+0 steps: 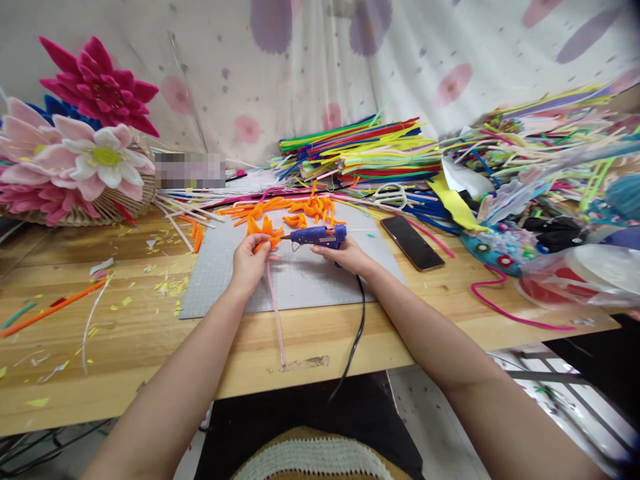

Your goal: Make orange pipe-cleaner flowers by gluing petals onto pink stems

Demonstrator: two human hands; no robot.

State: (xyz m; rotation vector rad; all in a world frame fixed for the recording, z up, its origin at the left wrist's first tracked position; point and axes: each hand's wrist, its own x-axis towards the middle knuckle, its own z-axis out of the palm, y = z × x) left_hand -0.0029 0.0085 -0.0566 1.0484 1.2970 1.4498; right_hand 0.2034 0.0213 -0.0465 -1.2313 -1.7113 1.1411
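My right hand (346, 255) is closed around the grip of a blue hot glue gun (320, 235), whose nozzle points left. Its tip is at an orange pipe-cleaner flower (266, 230), which my left hand (250, 261) pinches between its fingers. A pale pink stem (275, 307) hangs below the flower toward the table's front edge; whether it is joined to the flower is hidden. More orange pipe-cleaner pieces (313, 210) lie just behind on the grey cutting mat (320, 287). A black cord (358, 333) runs down from the glue gun over the table edge.
A phone (413, 242) lies right of the mat, with scissors (390, 195) behind. Bundled coloured pipe cleaners (360, 150) stand at the back. At left is a basket of fuzzy flowers (106, 157); yellow scraps (170, 287) litter the wood. A plastic-wrapped roll (585, 273) sits far right.
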